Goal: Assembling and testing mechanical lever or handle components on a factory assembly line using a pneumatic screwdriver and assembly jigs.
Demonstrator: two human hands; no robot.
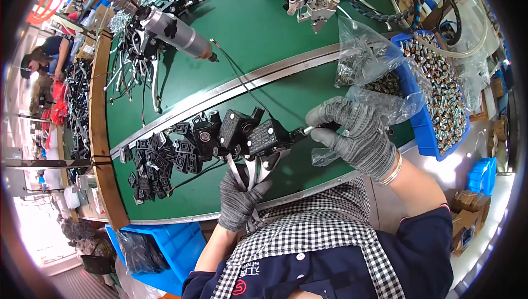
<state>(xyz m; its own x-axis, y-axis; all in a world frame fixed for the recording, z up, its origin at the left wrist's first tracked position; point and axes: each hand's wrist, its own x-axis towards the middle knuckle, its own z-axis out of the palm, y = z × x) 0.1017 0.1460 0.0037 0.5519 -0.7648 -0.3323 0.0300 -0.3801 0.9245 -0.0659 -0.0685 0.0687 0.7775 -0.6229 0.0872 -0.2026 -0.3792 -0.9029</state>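
My left hand, in a grey knit glove, is closed around the silver levers of three black brake lever assemblies. Their boxy black housings sit side by side above the fist, over the green bench. My right hand, gloved alike, pinches a small silver metal fitting between thumb and forefinger. That fitting is at the right end of the nearest housing; whether it is seated there I cannot tell. A thin black cable runs from the housings up to the far part of the bench.
Black square rubber pieces are heaped at the left. A hanging power screwdriver and more lever assemblies are beyond. At right stand a blue bin of small metal fittings and a clear plastic bag. A metal fixture hangs at the back.
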